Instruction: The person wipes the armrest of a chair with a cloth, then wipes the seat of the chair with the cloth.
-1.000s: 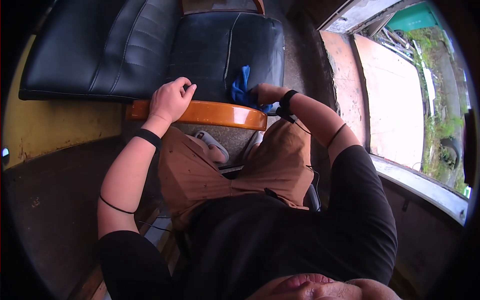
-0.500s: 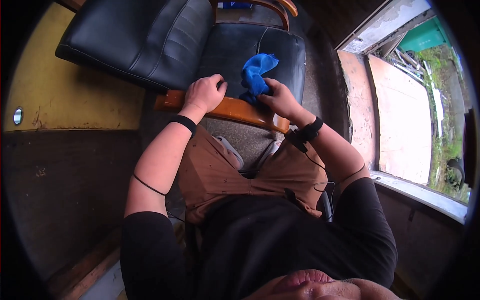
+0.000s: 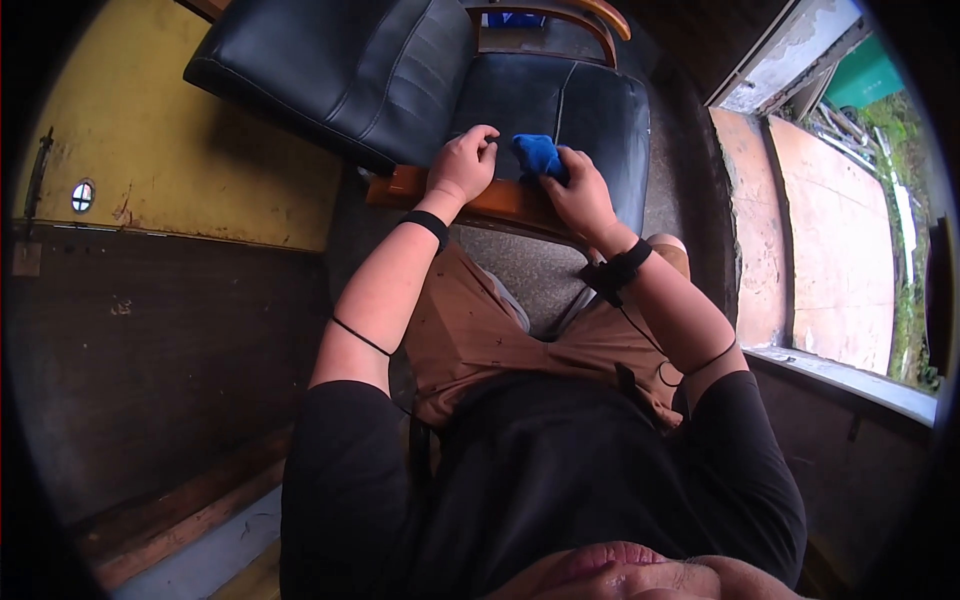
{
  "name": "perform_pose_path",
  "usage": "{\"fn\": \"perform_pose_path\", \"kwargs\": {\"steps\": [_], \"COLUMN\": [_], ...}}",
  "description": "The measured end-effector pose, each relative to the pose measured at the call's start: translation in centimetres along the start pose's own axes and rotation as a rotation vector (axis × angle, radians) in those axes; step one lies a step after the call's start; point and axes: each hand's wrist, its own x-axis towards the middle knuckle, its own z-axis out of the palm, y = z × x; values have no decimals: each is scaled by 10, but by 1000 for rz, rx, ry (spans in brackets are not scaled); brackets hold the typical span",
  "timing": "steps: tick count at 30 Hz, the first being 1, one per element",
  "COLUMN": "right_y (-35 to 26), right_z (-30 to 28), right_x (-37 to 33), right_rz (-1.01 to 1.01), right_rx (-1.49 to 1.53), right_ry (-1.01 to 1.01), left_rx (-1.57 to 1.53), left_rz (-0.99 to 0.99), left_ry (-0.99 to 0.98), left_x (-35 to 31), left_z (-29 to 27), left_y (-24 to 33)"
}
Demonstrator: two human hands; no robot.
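Note:
A blue cloth (image 3: pixel 538 155) is bunched in my right hand (image 3: pixel 585 193), its fingers closed round it just above the wooden armrest (image 3: pixel 512 207). Part of the cloth sticks out toward the black padded seat (image 3: pixel 520 95). My left hand (image 3: pixel 462 168) lies over the same armrest, to the left of the cloth. Its fingers are loosely bent, a gap shows between thumb and forefinger, and nothing is visible in it. The armrest is glossy orange-brown wood.
The chair's black backrest (image 3: pixel 330 70) stands at the left, with the other wooden armrest (image 3: pixel 600 30) at the far side. A yellow-and-dark panel (image 3: pixel 270 195) is on the left. At right, a window opening has a pale sill (image 3: pixel 850 380).
The blue cloth has gone from hanging long over the seat to a compact bunch in my right hand. The whole view has shifted, so the chair appears farther right.

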Motion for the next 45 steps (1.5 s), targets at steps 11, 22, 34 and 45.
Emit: {"fn": "perform_pose_path", "kwargs": {"steps": [11, 22, 34, 45], "right_y": [-13, 152, 33, -36], "right_z": [14, -75, -56, 21], "right_x": [-9, -63, -29, -35], "right_rz": [-252, 630, 347, -388], "right_rx": [-55, 130, 688, -231], "right_ry": [-84, -256, 71, 63], "left_rx": [132, 230, 247, -11], "left_rz": [-24, -59, -57, 177], "left_ry": [78, 116, 134, 219], "left_x": [8, 4, -6, -1], "left_z": [-26, -29, -31, -28], "left_y": [-41, -44, -50, -53]}}
